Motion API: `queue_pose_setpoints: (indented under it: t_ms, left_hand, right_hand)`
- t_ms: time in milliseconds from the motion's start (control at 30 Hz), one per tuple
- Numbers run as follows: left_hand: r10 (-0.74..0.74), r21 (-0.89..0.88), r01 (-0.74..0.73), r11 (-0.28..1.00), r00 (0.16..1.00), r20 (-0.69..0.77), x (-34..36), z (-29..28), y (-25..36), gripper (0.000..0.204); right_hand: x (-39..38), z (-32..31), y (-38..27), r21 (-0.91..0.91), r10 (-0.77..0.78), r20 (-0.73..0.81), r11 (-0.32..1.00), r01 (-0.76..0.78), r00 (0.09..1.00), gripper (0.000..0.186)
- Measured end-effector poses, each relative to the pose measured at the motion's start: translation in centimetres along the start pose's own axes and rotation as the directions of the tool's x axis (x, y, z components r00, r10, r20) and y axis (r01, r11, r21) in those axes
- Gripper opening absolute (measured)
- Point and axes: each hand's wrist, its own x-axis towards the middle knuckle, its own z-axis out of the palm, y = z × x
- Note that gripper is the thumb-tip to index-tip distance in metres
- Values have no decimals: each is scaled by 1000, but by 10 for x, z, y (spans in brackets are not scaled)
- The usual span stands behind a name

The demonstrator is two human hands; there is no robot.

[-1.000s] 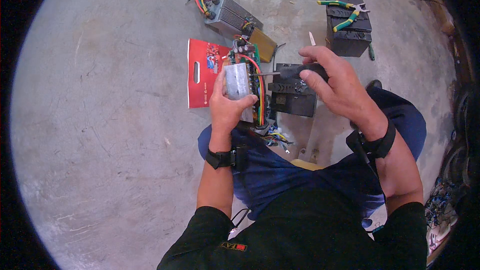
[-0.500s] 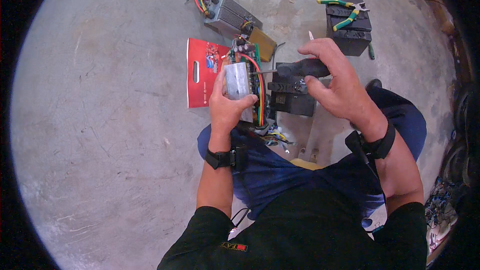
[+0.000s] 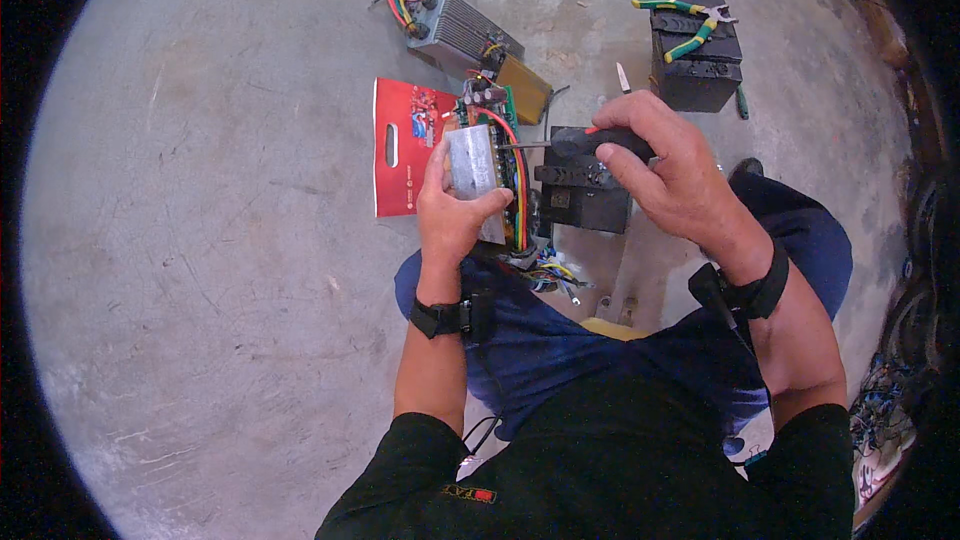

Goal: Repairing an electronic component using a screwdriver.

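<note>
My left hand (image 3: 455, 218) grips a circuit board with a silver metal heat-sink plate (image 3: 474, 162), thumb on its near right edge. Thick red, yellow and green wires (image 3: 521, 185) run along the board's right side, and capacitors (image 3: 484, 97) stand at its far end. In my right hand (image 3: 680, 175) is a screwdriver (image 3: 600, 143) with a dark handle, held level. Its shaft points left, and the tip meets the edge beside the silver plate; the exact contact point is too small to make out. Loose wire ends (image 3: 555, 270) hang from the board's near end.
A red bag (image 3: 393, 180) lies left under the board. Beyond sit a finned grey metal case (image 3: 460, 30) and a gold-coloured metal piece (image 3: 525, 87). A black block (image 3: 590, 205) stands under my right hand; another (image 3: 697, 85) carries green-yellow pliers (image 3: 695, 40). A pointed blade (image 3: 623, 77) shows beyond my hand.
My right hand has shifted slightly nearer and regripped, with its fingers drawn further around the screwdriver handle, which has turned. More of the blade behind it shows. My left hand stays nearly still.
</note>
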Motion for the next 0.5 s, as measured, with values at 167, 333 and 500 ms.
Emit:
queue_pose_setpoints:
  t_ms: [167,333,500]
  left_hand:
    - [-12,2,12,1000,1000,3,1,0,-2,101]
    - [4,7,-4,1000,1000,-1,1,0,-3,101]
    - [8,-26,-8,1000,1000,5,1,0,-2,101]
  right_hand:
    - [0,0,0,9,-13,-3,1000,13,1000,22]
    - [0,0,-1,4,-18,-5,1000,18,1000,21]
    - [0,-1,-2,6,-18,-3,1000,18,1000,21]
